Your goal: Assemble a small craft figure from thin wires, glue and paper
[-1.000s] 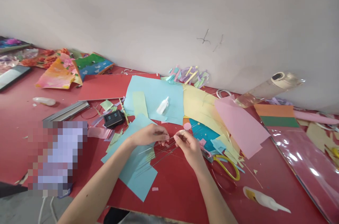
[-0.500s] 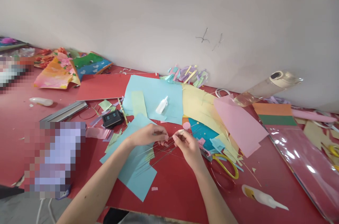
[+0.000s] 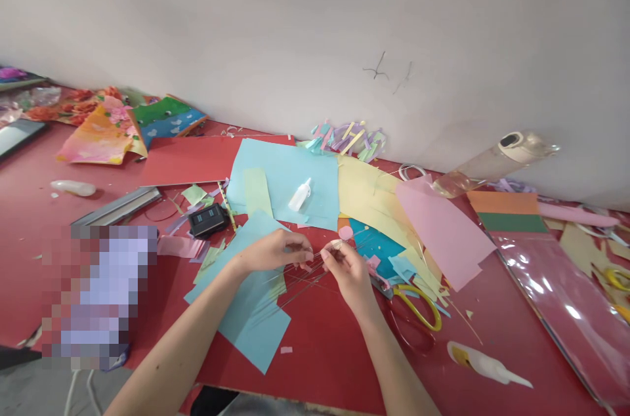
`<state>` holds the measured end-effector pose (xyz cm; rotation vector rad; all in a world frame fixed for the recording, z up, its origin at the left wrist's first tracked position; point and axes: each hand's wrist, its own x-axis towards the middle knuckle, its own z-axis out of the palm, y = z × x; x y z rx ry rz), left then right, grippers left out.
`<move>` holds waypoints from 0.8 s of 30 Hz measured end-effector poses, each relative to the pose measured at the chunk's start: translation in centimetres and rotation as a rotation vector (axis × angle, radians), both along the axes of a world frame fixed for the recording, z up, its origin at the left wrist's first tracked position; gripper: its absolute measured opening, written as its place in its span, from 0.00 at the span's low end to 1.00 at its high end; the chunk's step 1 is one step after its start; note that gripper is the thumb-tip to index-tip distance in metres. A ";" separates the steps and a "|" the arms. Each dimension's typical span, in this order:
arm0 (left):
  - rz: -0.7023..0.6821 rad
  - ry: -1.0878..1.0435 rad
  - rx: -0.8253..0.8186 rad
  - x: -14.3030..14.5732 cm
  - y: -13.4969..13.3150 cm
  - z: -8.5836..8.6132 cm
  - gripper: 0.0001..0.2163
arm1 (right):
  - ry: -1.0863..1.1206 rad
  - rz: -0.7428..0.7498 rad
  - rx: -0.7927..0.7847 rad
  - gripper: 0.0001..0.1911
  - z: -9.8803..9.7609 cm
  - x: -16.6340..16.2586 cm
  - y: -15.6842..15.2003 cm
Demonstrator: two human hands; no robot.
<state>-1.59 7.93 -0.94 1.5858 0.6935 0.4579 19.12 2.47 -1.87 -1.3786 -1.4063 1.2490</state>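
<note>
Over the red table, my left hand and my right hand meet fingertip to fingertip, both pinched on a bundle of thin wires that fans out toward me across a light blue paper sheet. A small pink paper bit sits at the pinch, too small to make out clearly. A little pink paper disc lies just beyond my right fingers. Yellow-handled scissors lie right of my right hand.
Blue, yellow and pink paper sheets cover the middle. A small glue bottle stands on the blue sheet, another lies near right. A black device, paper scraps, a cellophane roll and a white wall surround them.
Both hands stay pinched on the wires in the same spot, with only slight finger movement. The view has drifted a little.
</note>
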 end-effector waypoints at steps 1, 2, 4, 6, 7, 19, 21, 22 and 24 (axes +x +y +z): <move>0.002 0.000 0.005 0.0 0.0 0.0 0.09 | 0.001 -0.004 0.002 0.10 0.0 0.0 0.0; 0.005 0.000 0.009 0.0 0.0 0.0 0.09 | 0.001 -0.007 0.004 0.10 -0.1 -0.1 0.0; 0.010 0.002 0.016 0.0 0.0 0.0 0.09 | 0.002 -0.015 0.010 0.10 -0.2 -0.2 0.0; 0.014 0.004 0.023 0.1 0.0 0.0 0.09 | 0.001 -0.023 0.015 0.10 -0.2 -0.3 0.0; 0.017 0.006 0.026 0.1 0.0 0.0 0.10 | 0.000 -0.025 0.017 0.11 -0.2 -0.3 0.0; 0.015 0.034 0.024 -0.1 0.2 0.1 0.11 | -0.017 -0.015 -0.010 0.13 0.1 -0.2 0.1; 0.012 0.037 0.023 -0.2 0.2 0.1 0.11 | -0.017 -0.014 -0.013 0.13 0.1 -0.2 0.1; 0.010 0.039 0.023 -0.2 0.2 0.1 0.11 | -0.016 -0.013 -0.014 0.13 0.1 -0.2 0.1; 0.006 0.042 0.026 -0.2 0.2 0.1 0.11 | -0.015 -0.011 -0.015 0.13 0.2 -0.2 0.1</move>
